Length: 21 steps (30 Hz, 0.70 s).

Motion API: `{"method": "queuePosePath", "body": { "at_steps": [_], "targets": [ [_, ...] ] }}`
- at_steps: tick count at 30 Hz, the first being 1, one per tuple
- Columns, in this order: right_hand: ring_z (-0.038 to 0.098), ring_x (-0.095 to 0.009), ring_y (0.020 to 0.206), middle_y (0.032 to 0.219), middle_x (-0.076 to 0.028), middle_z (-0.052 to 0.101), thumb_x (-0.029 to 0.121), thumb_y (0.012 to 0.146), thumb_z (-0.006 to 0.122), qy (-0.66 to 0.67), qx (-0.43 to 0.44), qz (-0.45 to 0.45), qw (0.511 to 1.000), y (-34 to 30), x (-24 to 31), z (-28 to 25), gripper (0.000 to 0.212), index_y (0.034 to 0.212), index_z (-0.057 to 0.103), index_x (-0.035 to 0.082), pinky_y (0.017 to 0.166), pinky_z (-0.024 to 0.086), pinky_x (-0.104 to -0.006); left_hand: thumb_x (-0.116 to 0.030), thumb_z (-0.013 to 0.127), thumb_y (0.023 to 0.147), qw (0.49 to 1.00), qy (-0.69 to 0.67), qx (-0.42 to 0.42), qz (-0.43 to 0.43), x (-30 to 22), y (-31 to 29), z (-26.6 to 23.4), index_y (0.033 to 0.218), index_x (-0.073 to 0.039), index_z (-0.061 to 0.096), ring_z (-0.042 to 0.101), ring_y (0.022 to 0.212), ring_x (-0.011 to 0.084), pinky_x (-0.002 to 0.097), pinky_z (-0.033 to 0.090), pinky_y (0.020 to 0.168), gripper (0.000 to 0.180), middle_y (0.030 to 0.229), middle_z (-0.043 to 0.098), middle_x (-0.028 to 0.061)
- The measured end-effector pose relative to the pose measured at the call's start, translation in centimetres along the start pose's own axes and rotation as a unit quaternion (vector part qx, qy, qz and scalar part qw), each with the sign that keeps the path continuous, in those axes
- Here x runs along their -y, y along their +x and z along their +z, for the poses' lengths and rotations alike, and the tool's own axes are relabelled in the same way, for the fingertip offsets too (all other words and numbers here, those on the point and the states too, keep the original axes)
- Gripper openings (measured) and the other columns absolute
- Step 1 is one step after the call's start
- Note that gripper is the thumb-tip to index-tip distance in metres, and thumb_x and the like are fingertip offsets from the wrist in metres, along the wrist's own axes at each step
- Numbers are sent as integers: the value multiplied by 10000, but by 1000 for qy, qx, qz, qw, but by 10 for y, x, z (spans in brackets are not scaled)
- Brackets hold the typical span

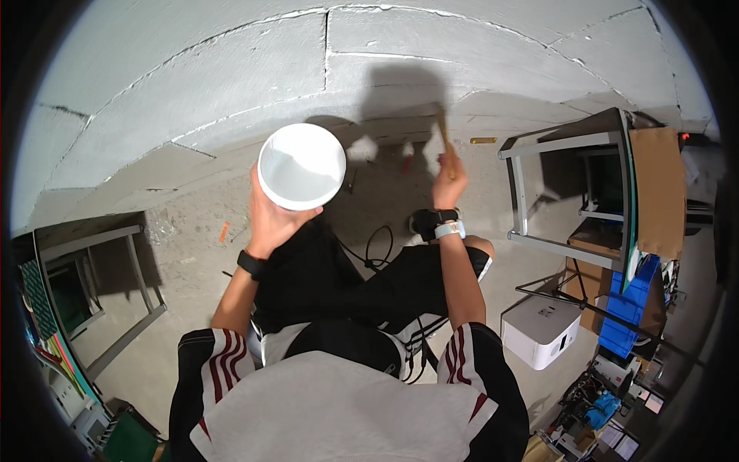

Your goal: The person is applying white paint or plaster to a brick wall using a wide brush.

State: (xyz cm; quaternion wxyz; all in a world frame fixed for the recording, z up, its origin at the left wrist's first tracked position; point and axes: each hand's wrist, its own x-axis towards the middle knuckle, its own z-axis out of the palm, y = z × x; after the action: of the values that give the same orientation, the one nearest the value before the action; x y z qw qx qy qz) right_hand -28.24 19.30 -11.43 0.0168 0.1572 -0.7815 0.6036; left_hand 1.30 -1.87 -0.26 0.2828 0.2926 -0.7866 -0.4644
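A round white tub [302,169], mouth up, is held left of a slim, blurred brown tool [444,132].

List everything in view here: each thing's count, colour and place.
White container: one, white, in left hand
Thin tool: one, tan, blurred, in right hand
Block wall: one, pale grey, ahead
Floor: one, grey, below
Metal frames: two, grey, left and right
Cardboard panel: one, brown, right
Blue bins: count unclear, blue, right
White box: one, white, right
Cable: count unclear, black, near the legs
Orange pieces: two, orange, on the floor
Yellow bar: one, yellowish, near the wall
Clutter: uncountable, mixed colours, lower right
Hands: two, bare, ahead of the torso
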Motion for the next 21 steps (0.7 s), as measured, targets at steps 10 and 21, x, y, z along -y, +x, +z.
{"method": "queuePosePath", "body": {
  "at_steps": [10,21],
  "targets": [
    [625,-122,730,831,-63,686,138,940,665,-20,304,-151,941,-62,74,-21,242,1154,712,36,663,499,-290,-212,944,542,997,33,-68,26,-50,-52,-39,1345,-5,347,569,1187,315,416,486,971,1022,1277,556,181],
    [706,-353,786,772,-197,701,364,908,622,-146,116,-144,972,11,101,-111,352,986,743,42,723,533,-414,-150,946,570,993,-5,-90,71,-110,-145,-114,1335,10,373,552,1191,255,385,460,1011,969,1278,548,155]
  ]
}}
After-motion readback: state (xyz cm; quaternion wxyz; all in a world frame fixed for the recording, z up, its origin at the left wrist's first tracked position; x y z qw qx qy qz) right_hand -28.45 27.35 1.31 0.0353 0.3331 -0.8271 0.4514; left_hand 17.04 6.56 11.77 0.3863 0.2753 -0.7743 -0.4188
